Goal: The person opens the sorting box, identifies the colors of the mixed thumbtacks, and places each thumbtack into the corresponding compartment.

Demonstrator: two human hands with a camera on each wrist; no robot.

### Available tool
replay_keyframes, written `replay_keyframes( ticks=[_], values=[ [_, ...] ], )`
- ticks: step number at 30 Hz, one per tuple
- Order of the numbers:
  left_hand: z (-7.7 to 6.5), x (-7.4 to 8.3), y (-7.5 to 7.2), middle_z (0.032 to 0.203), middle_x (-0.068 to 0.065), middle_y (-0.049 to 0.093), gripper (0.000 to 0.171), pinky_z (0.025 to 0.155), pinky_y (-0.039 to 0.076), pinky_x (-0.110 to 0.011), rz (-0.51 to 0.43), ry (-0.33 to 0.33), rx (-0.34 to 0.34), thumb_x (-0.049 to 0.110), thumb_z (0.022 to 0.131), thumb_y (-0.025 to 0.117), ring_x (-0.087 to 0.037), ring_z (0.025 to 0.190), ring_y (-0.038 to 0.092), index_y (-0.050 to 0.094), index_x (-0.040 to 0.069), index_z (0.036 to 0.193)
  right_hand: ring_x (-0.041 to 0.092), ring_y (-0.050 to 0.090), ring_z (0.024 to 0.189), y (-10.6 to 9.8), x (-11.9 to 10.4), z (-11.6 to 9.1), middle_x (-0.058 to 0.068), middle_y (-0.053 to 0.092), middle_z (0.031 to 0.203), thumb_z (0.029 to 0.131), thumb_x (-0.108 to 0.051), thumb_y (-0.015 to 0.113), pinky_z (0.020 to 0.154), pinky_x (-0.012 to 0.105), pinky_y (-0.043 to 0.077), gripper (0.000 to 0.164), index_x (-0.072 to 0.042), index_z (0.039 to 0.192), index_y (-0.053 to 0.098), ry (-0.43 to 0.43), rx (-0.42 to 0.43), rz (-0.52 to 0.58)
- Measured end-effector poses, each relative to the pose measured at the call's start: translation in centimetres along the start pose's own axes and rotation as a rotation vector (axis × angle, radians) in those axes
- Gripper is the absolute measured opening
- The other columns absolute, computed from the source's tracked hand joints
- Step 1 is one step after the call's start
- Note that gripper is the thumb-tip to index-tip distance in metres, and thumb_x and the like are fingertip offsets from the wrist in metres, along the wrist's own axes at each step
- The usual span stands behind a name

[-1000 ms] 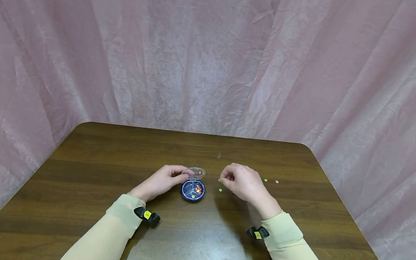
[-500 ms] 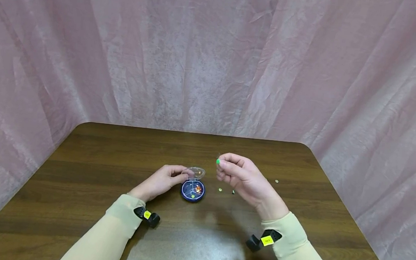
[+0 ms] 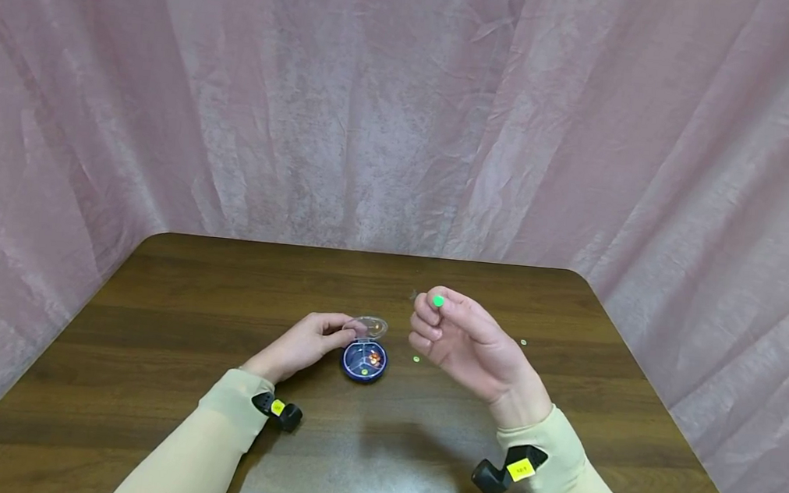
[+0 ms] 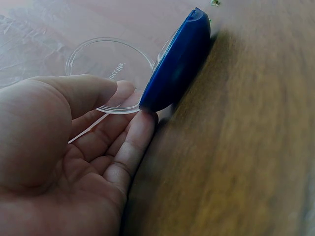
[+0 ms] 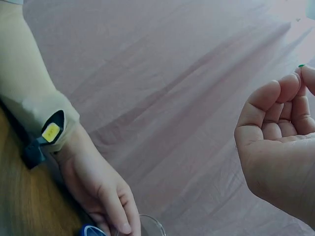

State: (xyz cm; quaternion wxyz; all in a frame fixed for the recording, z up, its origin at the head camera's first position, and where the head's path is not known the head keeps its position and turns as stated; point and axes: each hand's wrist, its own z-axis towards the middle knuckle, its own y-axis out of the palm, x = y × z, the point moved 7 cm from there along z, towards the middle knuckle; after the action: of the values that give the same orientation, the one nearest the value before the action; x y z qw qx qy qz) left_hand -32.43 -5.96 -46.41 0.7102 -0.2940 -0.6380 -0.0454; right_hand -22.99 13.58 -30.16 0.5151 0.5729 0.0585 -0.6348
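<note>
A round blue pill box [image 3: 362,378] with three compartments lies on the table, its clear lid [image 3: 372,326] raised. My left hand [image 3: 301,344] pinches that lid between thumb and fingers; in the left wrist view, a finger touches the edge of the blue base [image 4: 179,64]. Inside the box are a few orange pieces [image 3: 374,358] in the right compartment and a green one [image 3: 365,371] in the front compartment. My right hand [image 3: 473,351], raised above the table to the right of the box, pinches a small bright green disc [image 3: 437,301] at its fingertips, palm turned partly towards me.
On the brown wooden table [image 3: 223,278] lie small pale green discs, one [image 3: 416,359] just right of the box and another [image 3: 524,342] farther right, beyond my right hand. A pink curtain [image 3: 377,120] hangs behind the table.
My right hand has risen from the tabletop with a green disc and turned so its palm shows and the disc faces me. The left hand and pill box stay nearly still.
</note>
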Motion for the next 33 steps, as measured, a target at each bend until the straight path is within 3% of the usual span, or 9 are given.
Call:
replay_keyframes(
  ticks=[3,5,8,13,15,18,23,33],
  values=[
    [0.0,0.0,0.0,0.122,0.009,0.067,0.027,0.103,0.041,-0.035,0.000,0.000,-0.001,0.031,0.100,0.061,-0.011,0.121,0.056,0.071,0.022,0.123,0.016,0.036,0.076,-0.4,0.1,0.0,0.001,0.039,0.083,0.104,-0.011,0.045,0.072,0.029,0.030,0.017,-0.010,0.093,0.059,0.009,0.029,-0.079],
    [0.0,0.0,-0.1,0.122,0.009,0.067,0.027,0.103,0.041,-0.036,0.002,-0.001,-0.003,0.031,0.100,0.061,-0.012,0.121,0.056,0.071,0.023,0.123,0.018,0.041,0.075,-1.1,0.5,0.1,0.003,0.043,0.081,0.102,-0.010,0.051,0.072,0.029,0.034,0.013,-0.008,0.095,0.060,0.022,0.088,-0.215],
    [-0.1,0.0,-0.2,0.122,0.009,0.067,0.026,0.103,0.041,-0.038,0.007,-0.005,-0.002,0.033,0.099,0.061,-0.012,0.121,0.056,0.072,0.025,0.122,0.018,0.049,0.074,-2.6,1.3,0.2,0.004,0.053,0.079,0.098,-0.017,0.061,0.068,0.028,0.042,0.010,-0.008,0.098,0.066,0.070,0.200,-0.600],
    [0.0,0.1,-0.3,0.122,0.010,0.066,0.026,0.103,0.041,-0.039,0.016,0.003,0.002,0.033,0.100,0.061,-0.012,0.121,0.056,0.072,0.026,0.122,0.008,0.057,0.074,-4.3,2.6,0.7,-0.010,0.062,0.084,0.092,-0.033,0.071,0.064,0.027,0.048,0.006,-0.026,0.093,0.071,0.119,0.291,-1.356],
    [0.0,0.1,-0.3,0.123,0.010,0.066,0.027,0.103,0.041,-0.038,0.016,0.010,0.001,0.032,0.100,0.060,-0.012,0.121,0.055,0.071,0.024,0.123,0.005,0.057,0.073,-4.5,3.3,0.9,-0.016,0.060,0.082,0.091,-0.032,0.071,0.064,0.025,0.047,0.003,-0.031,0.089,0.069,0.098,0.288,-1.574],
    [0.0,0.1,-0.2,0.122,0.010,0.067,0.028,0.103,0.041,-0.037,0.018,0.012,0.000,0.032,0.100,0.060,-0.011,0.121,0.056,0.071,0.022,0.124,0.001,0.054,0.070,-4.4,4.8,1.0,-0.021,0.054,0.078,0.089,-0.027,0.071,0.062,0.022,0.043,0.006,-0.031,0.085,0.069,0.066,0.242,-1.805],
    [-0.2,0.1,-0.3,0.123,0.010,0.066,0.028,0.102,0.042,-0.036,0.014,0.006,0.005,0.032,0.100,0.060,-0.012,0.122,0.055,0.071,0.023,0.124,0.000,0.051,0.068,-4.1,7.5,1.2,-0.019,0.054,0.080,0.087,-0.024,0.070,0.057,0.024,0.043,0.008,-0.030,0.082,0.069,0.009,0.129,-2.056],
    [-0.2,0.2,-0.2,0.125,0.009,0.066,0.029,0.103,0.041,-0.035,-0.003,0.004,-0.002,0.030,0.100,0.061,-0.012,0.123,0.055,0.070,0.021,0.126,0.009,0.059,0.072,-4.0,9.6,1.2,-0.013,0.058,0.080,0.086,-0.020,0.070,0.059,0.029,0.048,0.012,-0.027,0.077,0.068,-0.104,0.063,-2.217]
  ],
)
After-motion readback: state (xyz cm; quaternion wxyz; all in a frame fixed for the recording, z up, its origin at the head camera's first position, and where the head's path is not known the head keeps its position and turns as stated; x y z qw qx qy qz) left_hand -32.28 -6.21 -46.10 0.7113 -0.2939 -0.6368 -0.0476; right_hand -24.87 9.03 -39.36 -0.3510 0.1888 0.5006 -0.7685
